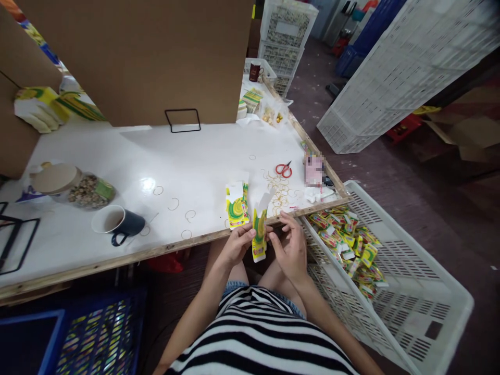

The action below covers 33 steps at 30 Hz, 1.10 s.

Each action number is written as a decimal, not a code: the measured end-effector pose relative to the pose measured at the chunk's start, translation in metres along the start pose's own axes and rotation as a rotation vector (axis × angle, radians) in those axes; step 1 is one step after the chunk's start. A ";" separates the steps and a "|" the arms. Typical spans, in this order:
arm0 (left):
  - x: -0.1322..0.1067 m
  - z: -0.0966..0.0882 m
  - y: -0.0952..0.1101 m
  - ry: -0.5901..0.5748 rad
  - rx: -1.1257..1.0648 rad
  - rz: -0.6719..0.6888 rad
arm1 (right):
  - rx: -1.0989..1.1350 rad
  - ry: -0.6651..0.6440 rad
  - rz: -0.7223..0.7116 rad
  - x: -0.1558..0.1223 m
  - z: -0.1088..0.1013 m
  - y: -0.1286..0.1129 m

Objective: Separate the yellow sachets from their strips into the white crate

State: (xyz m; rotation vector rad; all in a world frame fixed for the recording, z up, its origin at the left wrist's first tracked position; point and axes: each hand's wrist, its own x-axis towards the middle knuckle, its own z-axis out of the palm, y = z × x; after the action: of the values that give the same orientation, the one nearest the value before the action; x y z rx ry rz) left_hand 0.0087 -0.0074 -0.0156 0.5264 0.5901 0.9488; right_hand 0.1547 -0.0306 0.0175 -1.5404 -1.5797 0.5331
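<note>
Just past the table's front edge, my left hand (236, 245) pinches a yellow and green printed carton (259, 234), flat-looking and seen at an angle, with a white flap at its top. Beside it, my right hand (291, 250) has its thumb and fingers spread, and nothing shows between them. Its thumb comes close to the carton; whether it touches is unclear. On the table, near my left hand, lies a small pile of similar yellow and green cartons (236, 205). Loose rubber bands (279, 190) are scattered to the right of that pile.
Red-handled scissors (284, 169) lie beyond the bands. A white crate (429, 291) at my right holds many yellow-green bundles (351, 250). A dark mug (121, 224) and a jar (91, 190) stand on the left. A large cardboard box (144, 62) blocks the back.
</note>
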 end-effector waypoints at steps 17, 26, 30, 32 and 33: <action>-0.002 0.000 -0.009 0.035 -0.017 -0.014 | 0.174 0.017 0.071 0.007 0.000 -0.005; -0.002 0.003 -0.013 0.096 0.154 0.001 | 0.557 -0.112 0.439 0.011 0.005 0.011; -0.002 0.003 -0.006 0.159 0.288 0.101 | 0.415 -0.120 0.427 0.010 0.004 0.018; 0.000 0.003 -0.006 0.227 0.322 0.144 | 0.317 -0.121 0.382 0.008 0.003 0.018; 0.001 0.004 -0.007 0.265 0.324 0.156 | 0.267 -0.129 0.352 0.007 0.003 0.017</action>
State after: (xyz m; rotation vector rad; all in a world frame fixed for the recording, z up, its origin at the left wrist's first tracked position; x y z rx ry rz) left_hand 0.0154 -0.0108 -0.0176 0.7497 0.9614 1.0865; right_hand 0.1630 -0.0203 0.0048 -1.6063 -1.2704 1.0140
